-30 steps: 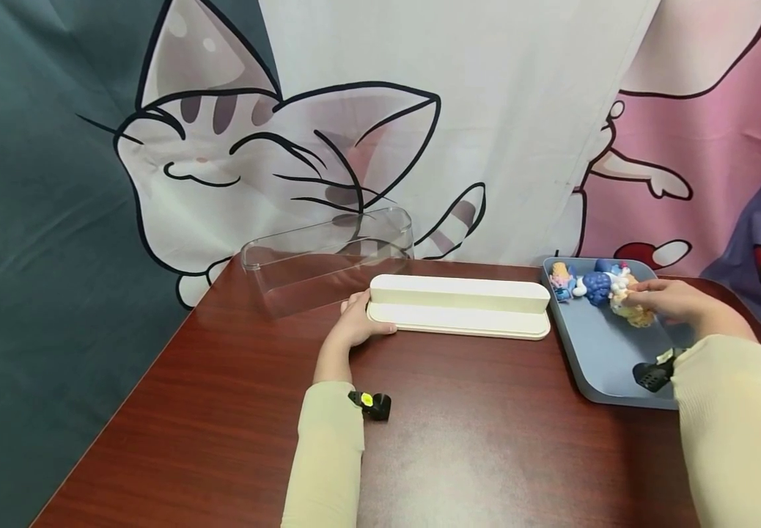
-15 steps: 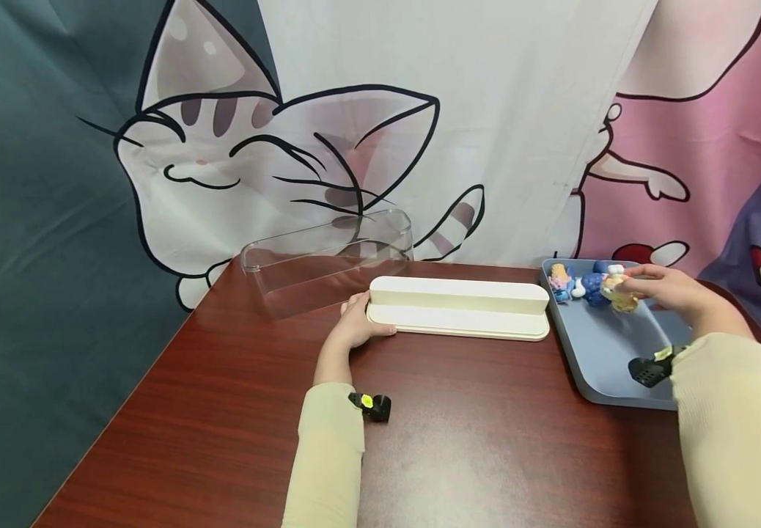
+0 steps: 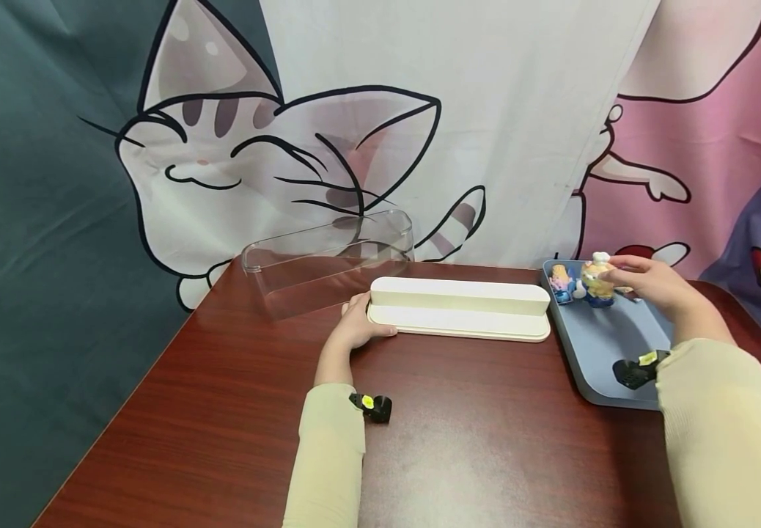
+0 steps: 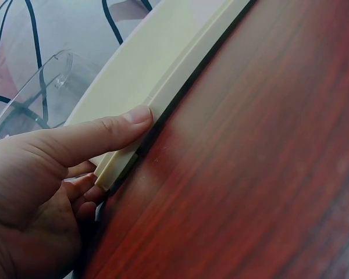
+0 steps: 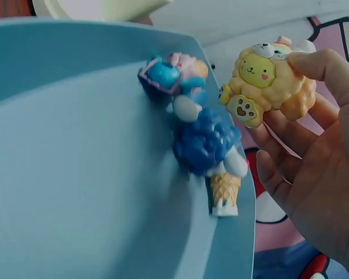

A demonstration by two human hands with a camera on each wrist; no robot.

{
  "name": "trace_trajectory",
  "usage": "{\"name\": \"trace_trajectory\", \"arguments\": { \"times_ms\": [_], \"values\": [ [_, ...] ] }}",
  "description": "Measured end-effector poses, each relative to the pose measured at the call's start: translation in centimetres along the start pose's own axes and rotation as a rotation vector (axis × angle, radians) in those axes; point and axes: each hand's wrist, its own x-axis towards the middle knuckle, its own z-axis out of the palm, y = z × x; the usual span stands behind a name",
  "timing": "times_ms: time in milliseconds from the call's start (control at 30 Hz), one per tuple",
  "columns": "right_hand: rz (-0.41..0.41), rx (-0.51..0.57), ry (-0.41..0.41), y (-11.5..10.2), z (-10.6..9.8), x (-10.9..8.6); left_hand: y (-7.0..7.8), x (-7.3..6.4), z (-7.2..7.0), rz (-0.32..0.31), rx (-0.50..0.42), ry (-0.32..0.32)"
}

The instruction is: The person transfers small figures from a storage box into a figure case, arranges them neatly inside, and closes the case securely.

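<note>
My left hand (image 3: 356, 323) grips the left end of a long cream two-step display base (image 3: 460, 324), thumb (image 4: 125, 125) along its front edge and fingers curled behind the end. Over the far part of a blue-grey tray (image 3: 611, 396), my right hand (image 3: 657, 286) pinches a yellow figurine (image 5: 270, 81) between thumb and fingers. It has a smiling face, a heart on one cheek and a small white animal on top. Below it in the tray lie a dark blue figurine (image 5: 203, 139) with an ice-cream-cone part (image 5: 225, 189) and a pink-and-blue figurine (image 3: 560, 284).
A clear plastic cover (image 3: 328, 268) stands behind the display base on the left, near the cat-print curtain (image 3: 519, 132). Everything is on a dark red wooden table (image 3: 486, 440); the tray is at its right side.
My right hand has lifted the yellow figurine from the tray's right side and carried it left, turning it upright. The left hand and the display base have stayed in place.
</note>
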Motion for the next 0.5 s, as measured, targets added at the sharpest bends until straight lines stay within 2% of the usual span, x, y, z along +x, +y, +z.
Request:
{"name": "trace_trajectory", "arguments": {
  "times_ms": [267, 300, 500],
  "values": [
    [-0.016, 0.072, 0.017, -0.7, 1.0, 0.4, -0.1, 0.2, 0.1, 0.000, -0.021, -0.002],
    [-0.018, 0.075, 0.016, -0.7, 1.2, 0.5, -0.2, 0.2, 0.1, 0.014, -0.015, 0.004],
    [-0.055, 0.056, 0.040, -1.1, 1.8, 0.6, -0.2, 0.1, 0.0, 0.002, -0.011, 0.000]
  ]
}}
